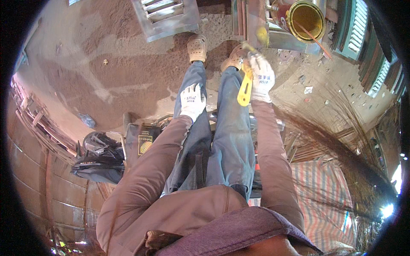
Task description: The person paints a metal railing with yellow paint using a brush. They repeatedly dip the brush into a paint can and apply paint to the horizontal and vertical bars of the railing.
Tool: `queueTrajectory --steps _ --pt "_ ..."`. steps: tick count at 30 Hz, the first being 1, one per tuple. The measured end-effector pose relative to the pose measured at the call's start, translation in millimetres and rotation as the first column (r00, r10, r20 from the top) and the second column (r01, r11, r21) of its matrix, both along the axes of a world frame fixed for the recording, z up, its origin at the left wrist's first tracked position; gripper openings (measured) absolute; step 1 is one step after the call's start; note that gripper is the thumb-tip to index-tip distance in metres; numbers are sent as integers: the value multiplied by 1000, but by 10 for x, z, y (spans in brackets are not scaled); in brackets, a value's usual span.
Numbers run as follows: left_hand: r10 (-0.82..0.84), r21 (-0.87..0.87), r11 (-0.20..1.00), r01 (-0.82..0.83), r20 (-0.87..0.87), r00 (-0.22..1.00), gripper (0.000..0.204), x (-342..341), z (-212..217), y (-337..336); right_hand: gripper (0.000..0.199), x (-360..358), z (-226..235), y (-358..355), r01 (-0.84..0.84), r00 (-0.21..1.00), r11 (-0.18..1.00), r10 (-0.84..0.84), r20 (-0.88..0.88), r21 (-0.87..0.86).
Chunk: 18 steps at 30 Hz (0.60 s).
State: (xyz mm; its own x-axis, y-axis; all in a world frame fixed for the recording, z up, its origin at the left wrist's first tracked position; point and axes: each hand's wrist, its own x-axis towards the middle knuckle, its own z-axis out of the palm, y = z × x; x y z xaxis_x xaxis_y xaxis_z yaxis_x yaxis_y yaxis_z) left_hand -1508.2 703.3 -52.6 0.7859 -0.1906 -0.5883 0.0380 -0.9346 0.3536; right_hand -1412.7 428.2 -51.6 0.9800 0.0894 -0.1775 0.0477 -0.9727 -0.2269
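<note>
My right hand [262, 77], in a white work glove, is closed round a tool with a flat yellow handle [244, 90]. The handle has a slot in it and points back toward me; the tool's far end is blurred, so its kind is unclear. My left hand [193, 101], gloved the same way, lies on my left knee with fingers stretched and nothing in them. Beyond the right hand stands an open paint can [288, 20] with a yellowish inside and a thin reddish stick [314, 39] leaning across its rim. A yellow blurred patch [262, 37] shows beside it.
A grey slatted shutter panel [173, 26] lies ahead on the dirt floor. Green-framed slatted panels [353, 32] stand at the far right. Bristly dark fibres [337, 145] spread at my right, near a striped sheet [320, 196]. A black bag [100, 160] is at my left.
</note>
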Motion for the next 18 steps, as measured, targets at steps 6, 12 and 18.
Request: queueTrajectory --steps 6,12,18 --pt "14 31 999 -13 -24 1000 47 28 45 10 39 65 -34 -172 94 975 996 -92 200 0" --pt "3 31 1000 0 -73 997 50 -18 -15 10 43 500 -106 -148 48 986 991 -27 163 -127" --pt "8 26 1000 -7 -58 998 51 31 31 -10 41 85 59 -125 -184 983 974 180 -41 -131"
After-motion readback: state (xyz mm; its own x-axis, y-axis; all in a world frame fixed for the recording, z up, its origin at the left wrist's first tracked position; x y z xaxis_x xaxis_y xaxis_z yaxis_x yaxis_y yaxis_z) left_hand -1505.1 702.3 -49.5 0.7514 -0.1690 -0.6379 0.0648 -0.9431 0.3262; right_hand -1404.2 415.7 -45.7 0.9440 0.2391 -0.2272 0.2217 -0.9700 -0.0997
